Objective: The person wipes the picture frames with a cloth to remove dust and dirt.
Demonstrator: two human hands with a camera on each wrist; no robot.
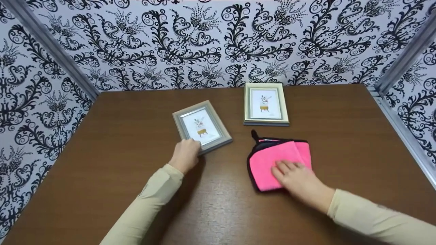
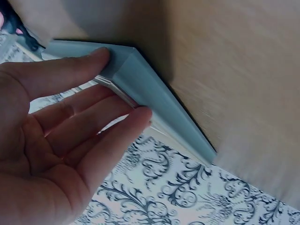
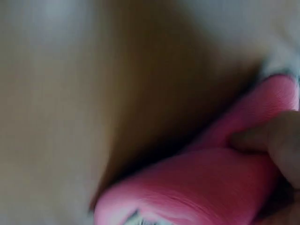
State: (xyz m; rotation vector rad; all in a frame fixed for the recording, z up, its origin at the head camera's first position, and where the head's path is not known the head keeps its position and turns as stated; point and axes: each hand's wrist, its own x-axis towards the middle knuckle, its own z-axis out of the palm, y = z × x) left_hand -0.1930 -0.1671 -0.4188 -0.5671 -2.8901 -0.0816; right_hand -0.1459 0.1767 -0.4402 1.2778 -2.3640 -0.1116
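Note:
In the head view a picture frame (image 1: pixel 223 127) with a flower print lies at a slant on the brown table. My left hand (image 1: pixel 185 154) grips its near left corner. The left wrist view shows the thumb (image 2: pixel 70 70) on one side of the frame's corner (image 2: pixel 140 77) and a fingertip on the other. To the right is a folded pink cloth (image 1: pixel 269 161) with black edging and a black loop. My right hand (image 1: pixel 296 177) holds it from above, and in the right wrist view the thumb (image 3: pixel 255 139) presses into the pink fabric (image 3: pixel 187 187).
A second picture frame (image 1: pixel 266 120) with a similar print lies farther back, just beyond the cloth. The brown tabletop (image 1: pixel 129 136) runs back to a wall (image 1: pixel 204 44) patterned in black and white. Metal posts (image 1: pixel 54 51) stand at the corners.

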